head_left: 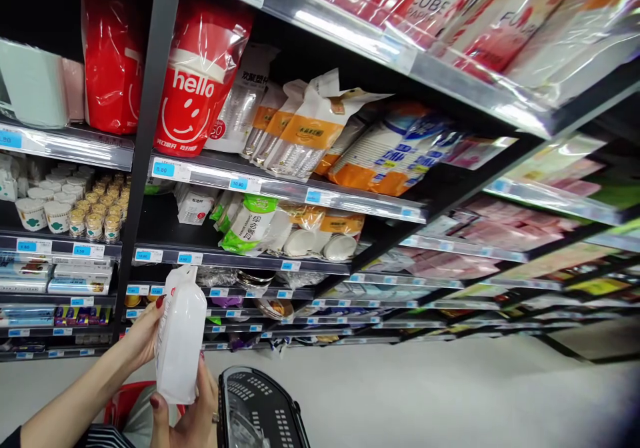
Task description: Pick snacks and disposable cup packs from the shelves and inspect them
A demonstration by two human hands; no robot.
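A white plastic package (pixel 180 341), upright and slightly tilted, is held between my two hands low in the head view. My left hand (pixel 143 333) grips its left side near the top, thumb on the edge. Around the lower right side and bottom, the fingers and thumb of my right hand (pixel 193 408) are closed on it; a ring shows on one finger. The side turned towards me is plain white, and the print on its left face is too narrow to read. Directly behind it is the shelf rack with its price tags (pixel 190 258).
A black shopping basket (pixel 265 408) is beside my right hand. Ahead, the shelves carry a red "hello" pack (pixel 193 95), bags of plastic cups (pixel 310 128), a green-and-white pack (pixel 250 225) and small white tubs (pixel 57 211). The pale floor (pixel 425 395) stretches right.
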